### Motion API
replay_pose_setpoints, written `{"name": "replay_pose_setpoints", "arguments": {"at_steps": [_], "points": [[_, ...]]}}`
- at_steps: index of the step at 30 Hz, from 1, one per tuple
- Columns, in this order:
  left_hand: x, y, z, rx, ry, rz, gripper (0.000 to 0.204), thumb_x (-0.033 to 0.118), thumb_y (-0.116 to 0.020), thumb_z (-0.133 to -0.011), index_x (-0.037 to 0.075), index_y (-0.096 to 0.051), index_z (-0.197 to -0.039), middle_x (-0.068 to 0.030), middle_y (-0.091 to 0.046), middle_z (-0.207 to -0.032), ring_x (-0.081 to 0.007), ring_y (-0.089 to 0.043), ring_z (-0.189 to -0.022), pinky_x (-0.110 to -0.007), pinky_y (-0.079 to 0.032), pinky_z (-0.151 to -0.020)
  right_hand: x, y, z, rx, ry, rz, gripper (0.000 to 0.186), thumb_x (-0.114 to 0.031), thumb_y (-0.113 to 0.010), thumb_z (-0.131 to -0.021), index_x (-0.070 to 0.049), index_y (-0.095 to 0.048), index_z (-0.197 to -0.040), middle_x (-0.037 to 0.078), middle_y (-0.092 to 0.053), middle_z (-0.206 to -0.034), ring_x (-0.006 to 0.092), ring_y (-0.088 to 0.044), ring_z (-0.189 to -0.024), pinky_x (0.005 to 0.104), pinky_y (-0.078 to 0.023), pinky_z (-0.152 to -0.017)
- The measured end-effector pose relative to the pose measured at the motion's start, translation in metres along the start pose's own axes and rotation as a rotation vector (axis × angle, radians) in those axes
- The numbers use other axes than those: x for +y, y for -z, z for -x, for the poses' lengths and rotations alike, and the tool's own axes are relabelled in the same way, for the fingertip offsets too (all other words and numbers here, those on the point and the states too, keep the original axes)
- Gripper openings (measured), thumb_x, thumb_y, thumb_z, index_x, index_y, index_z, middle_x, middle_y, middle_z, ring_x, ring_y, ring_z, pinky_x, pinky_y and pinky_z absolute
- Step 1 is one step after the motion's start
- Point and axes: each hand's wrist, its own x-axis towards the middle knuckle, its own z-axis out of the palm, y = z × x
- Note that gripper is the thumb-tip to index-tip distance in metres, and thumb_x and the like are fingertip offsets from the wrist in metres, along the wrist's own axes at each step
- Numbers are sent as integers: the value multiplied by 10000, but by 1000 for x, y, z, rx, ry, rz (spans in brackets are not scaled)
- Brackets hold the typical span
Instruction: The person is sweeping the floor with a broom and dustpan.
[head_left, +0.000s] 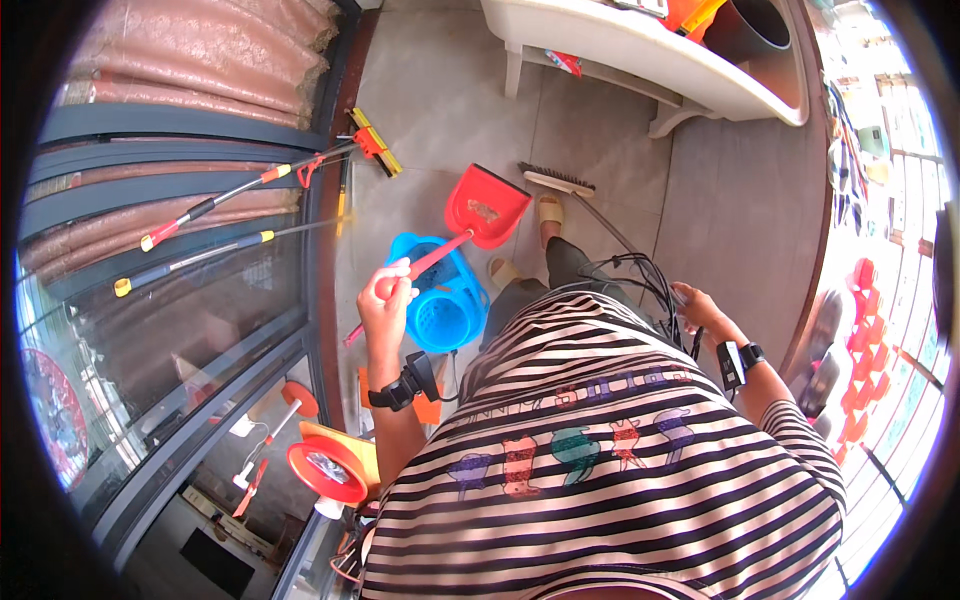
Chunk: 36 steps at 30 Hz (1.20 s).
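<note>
My left hand (384,310) is closed around the long red handle of a dustpan (462,212). The pan is held out over a blue mop bucket (448,312), and some brownish debris lies inside it. To the right, a broom (560,181) rests its dark bristles on the floor, just ahead of my sandalled feet. Its thin grey handle slants back toward my right hand (700,308), whose fingers are curled around it. Black cables hang across the handle beside that hand and partly hide the grip.
A white sink table (600,45) stands at the far right, with a dark bucket (748,32) on it. Long-handled squeegee mops (376,150) lean along the glass door frame at left. A red basin-like object (327,470) is at lower left. Bright window bars line the right.
</note>
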Motion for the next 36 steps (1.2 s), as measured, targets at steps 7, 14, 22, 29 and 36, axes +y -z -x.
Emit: {"name": "replay_pose_setpoints", "arguments": {"at_steps": [7, 14, 22, 29, 36], "points": [[-16, 26, 23, -21, -7, 1, 81, -16, -566, -811, -17, -616, -875, -178, -634, -1058, -149, -633, -716, -247, -534, -594, 20, -68, 26, 5, -304, -400, 465, 6, -612, -774, -121, -561, -1219, 72, -579, -662, 129, -484, -465, 302, -417, -391], [-13, 23, 31, -43, -25, -52, 95, -35, -559, -795, -36, -622, -866, -168, -632, -1063, -164, -637, -741, -258, -540, -604, 27, -97, 1, 81, -305, -458, 466, -14, -636, -745, -94, -572, -1199, 68, -601, -677, 118, -536, -490, 299, -432, -392], [9, -2, 26, -56, 38, -149, 121, -47, -550, -783, -54, -618, -883, -164, -627, -1087, -173, -644, -779, -268, -536, -663, 37, -75, -146, 315, -133, -229, 427, -120, -625, -762, -95, -570, -1184, 144, -632, -789, 248, -613, -658, 361, -492, -578], [24, -42, 5, -85, 64, -249, 89, -6, -556, -810, -36, -605, -878, -154, -609, -1128, -144, -639, -707, -234, -505, -604, 9, 22, -355, 426, -21, 113, 362, -198, -513, -797, -89, -556, -1140, 159, -638, -705, 272, -641, -563, 380, -522, -556], [19, -59, 0, -21, 53, -202, 98, -13, -552, -804, -36, -602, -885, -160, -606, -1132, -152, -640, -712, -233, -503, -614, 64, 41, -294, 765, 396, 142, 531, -187, -572, -801, -38, -443, -1294, 180, -634, -828, 237, -620, -546, 367, -490, -482]]}}
